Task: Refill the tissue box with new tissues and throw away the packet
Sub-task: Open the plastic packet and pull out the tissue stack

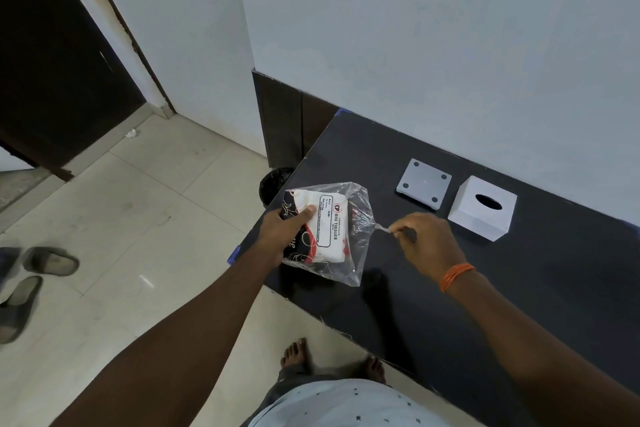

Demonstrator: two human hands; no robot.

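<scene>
In the head view, the tissue packet (pixel 323 230) is held above the near edge of the dark table (pixel 519 288). If the pinched plastic is pulled too sharply, the film could rip unevenly and the tissues could spill to the floor. The left hand (pixel 289 227) is clamped around the packet's end; the right hand (pixel 424 239) is pinched shut on its stretched edge. The tissue box (pixel 483 208) and its base (pixel 424 184) lie apart beyond.
</scene>
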